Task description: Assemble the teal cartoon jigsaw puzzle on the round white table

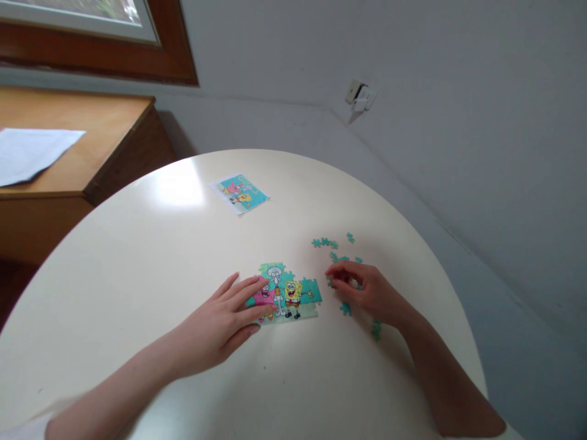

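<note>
A partly joined jigsaw puzzle point(293, 299) with cartoon figures lies flat on the white round table point(284, 391). My left hand point(229, 318) rests with spread fingers over its left side, covering part of the pink figure. To the right of the puzzle, my right hand point(362, 287) pinches a small puzzle piece point(329, 281) between thumb and fingertips, just off the puzzle's right edge. Several loose teal pieces point(325, 242) are scattered behind and around that hand; some are partly hidden under it. One greenish piece point(376, 330) lies nearer to me, below the right wrist.
A printed reference picture point(243, 194) of the same figures lies farther back on the table. At the left stands a wooden cabinet point(68, 134) with a white paper point(36, 153) on it. Walls close in behind and at right, with a socket and plug point(361, 96).
</note>
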`<state>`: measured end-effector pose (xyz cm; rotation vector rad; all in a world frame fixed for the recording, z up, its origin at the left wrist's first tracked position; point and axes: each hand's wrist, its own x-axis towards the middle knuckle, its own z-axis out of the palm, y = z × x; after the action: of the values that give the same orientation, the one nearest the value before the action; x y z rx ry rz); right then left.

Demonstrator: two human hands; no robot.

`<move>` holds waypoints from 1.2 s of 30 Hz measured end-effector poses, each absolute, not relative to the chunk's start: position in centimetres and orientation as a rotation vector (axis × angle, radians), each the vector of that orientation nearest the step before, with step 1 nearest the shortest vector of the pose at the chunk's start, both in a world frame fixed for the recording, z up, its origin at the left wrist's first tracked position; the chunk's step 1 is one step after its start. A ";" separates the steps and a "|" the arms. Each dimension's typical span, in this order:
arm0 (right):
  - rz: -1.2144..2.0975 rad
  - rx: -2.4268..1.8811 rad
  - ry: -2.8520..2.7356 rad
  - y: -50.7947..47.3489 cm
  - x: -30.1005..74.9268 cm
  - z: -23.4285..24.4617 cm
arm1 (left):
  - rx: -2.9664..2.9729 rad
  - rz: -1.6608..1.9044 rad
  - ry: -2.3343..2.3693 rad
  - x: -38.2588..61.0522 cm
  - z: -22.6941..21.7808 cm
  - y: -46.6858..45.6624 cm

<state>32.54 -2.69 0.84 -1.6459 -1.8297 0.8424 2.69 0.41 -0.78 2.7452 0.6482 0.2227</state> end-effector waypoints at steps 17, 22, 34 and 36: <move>0.751 -1.604 -1.854 -2.4 32.4 0.2 | 2.742 0.216 0.655 2.7 -0.9 0.4; 0.681 -1.644 -1.874 -2.4 32.3 0.2 | 2.740 0.216 0.654 2.7 -0.9 0.4; 0.645 -1.720 -1.860 -2.3 32.1 0.1 | 2.713 0.261 0.649 2.7 -0.8 0.4; 0.643 -1.698 -1.856 -2.3 32.1 0.1 | 2.711 0.264 0.650 2.7 -0.8 0.4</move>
<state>32.13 -2.33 0.09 -1.6981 -1.8556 0.6426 2.73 0.37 -0.84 2.7113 0.6496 0.2638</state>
